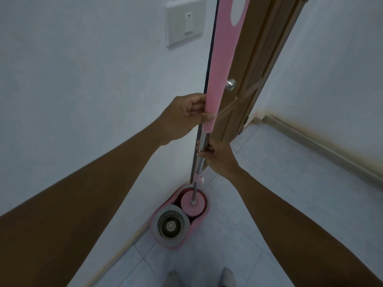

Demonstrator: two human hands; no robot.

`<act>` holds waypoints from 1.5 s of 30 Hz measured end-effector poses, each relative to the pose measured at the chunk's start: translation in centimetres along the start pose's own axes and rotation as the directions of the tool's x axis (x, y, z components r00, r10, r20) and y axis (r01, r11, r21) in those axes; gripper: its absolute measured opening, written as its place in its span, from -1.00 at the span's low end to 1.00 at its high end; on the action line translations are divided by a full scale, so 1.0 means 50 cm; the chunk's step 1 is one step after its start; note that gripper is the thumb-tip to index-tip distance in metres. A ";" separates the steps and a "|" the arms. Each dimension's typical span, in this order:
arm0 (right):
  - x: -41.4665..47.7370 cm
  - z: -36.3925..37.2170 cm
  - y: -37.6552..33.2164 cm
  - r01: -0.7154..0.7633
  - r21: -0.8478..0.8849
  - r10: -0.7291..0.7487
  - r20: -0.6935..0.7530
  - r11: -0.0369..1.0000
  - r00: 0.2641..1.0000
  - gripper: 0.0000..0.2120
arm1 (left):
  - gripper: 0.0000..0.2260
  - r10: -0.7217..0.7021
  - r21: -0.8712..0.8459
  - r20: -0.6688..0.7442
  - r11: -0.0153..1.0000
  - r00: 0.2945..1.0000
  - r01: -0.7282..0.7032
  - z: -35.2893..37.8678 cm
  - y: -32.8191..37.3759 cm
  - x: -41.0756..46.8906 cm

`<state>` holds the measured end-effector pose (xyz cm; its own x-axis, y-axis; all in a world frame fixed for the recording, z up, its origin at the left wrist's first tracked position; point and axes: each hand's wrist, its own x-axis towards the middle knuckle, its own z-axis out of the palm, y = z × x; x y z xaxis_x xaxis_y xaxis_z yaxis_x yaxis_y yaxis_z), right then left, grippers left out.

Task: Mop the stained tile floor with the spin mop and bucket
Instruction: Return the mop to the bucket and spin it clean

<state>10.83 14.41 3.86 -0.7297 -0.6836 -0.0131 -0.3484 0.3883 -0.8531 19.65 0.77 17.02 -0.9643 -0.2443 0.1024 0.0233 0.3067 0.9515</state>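
Observation:
The spin mop stands upright, its pink handle grip point(221, 65) rising past the top of the view. My left hand point(186, 114) is closed around the lower end of the pink grip. My right hand point(217, 156) grips the steel pole point(204, 141) just below. The round pink mop head point(192, 203) sits in the far compartment of the pink bucket point(180, 245) on the floor. The steel spinner basket point(171, 225) in the near compartment is empty.
The bucket stands against the white wall on pale floor tiles point(269, 193). A brown wooden door point(255, 79) with a metal knob point(231, 83) stands open behind the mop. A light switch point(186, 23) is on the wall. My feet point(228, 276) are at the bottom edge.

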 end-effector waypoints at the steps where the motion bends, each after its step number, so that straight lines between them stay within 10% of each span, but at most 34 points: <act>1: 0.000 -0.003 -0.005 -0.003 -0.002 0.003 0.011 1.000 1.000 -0.74 | -0.59 0.006 0.015 0.010 1.000 1.000 -0.006 -0.002 0.005 0.002; 19: -0.014 -0.043 -0.135 0.170 0.016 -0.170 0.048 0.985 0.984 -0.70 | -0.57 0.266 0.072 -0.096 0.963 0.959 -0.260 -0.067 0.110 -0.047; 45: -0.081 0.193 -0.057 0.110 -0.033 -0.097 0.270 0.993 0.958 -0.78 | -0.59 -0.079 -0.041 -0.227 0.997 0.971 0.072 -0.097 -0.073 -0.222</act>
<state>20.47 10.12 1.33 -0.5062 -0.8595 -0.0705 -0.4456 0.3307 -0.8319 31.56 -2.12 13.82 -0.8780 -0.4701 0.0900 -0.0350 0.2505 0.9675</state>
